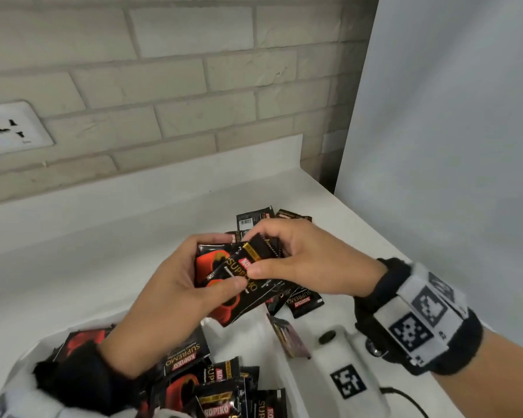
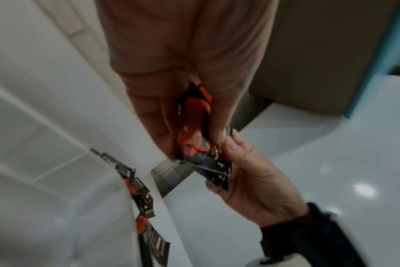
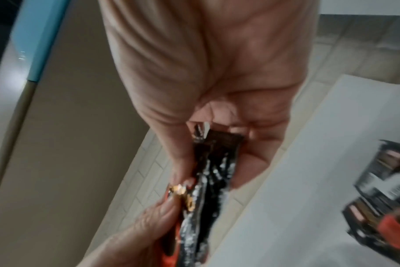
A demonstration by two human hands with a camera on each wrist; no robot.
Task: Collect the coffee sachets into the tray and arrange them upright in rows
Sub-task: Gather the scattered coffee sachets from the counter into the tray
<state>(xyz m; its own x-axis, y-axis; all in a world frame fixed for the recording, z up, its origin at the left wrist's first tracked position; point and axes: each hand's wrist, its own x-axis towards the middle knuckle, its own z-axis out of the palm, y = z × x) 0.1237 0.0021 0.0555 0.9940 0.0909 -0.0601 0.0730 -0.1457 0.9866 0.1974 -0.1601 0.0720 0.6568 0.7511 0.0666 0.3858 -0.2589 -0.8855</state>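
Observation:
Above the white counter both hands hold one bundle of black and red coffee sachets (image 1: 239,303). My left hand (image 1: 224,263) grips the bundle from the left, thumb on top. My right hand (image 1: 258,251) pinches its upper end. In the left wrist view the bundle (image 2: 194,137) sits between the left fingers, with the right hand (image 2: 251,171) below it. The right wrist view shows the sachets (image 3: 208,177) edge-on. The white tray (image 1: 73,330) at bottom left holds several sachets (image 1: 218,384) lying jumbled. Loose sachets (image 1: 254,218) lie on the counter behind the hands, others (image 1: 304,301) beneath them.
A white device (image 1: 344,378) with a black square marker and a cable lies right of the tray. A brick wall with a socket plate (image 1: 9,128) runs along the back. A white panel (image 1: 450,131) stands at the right.

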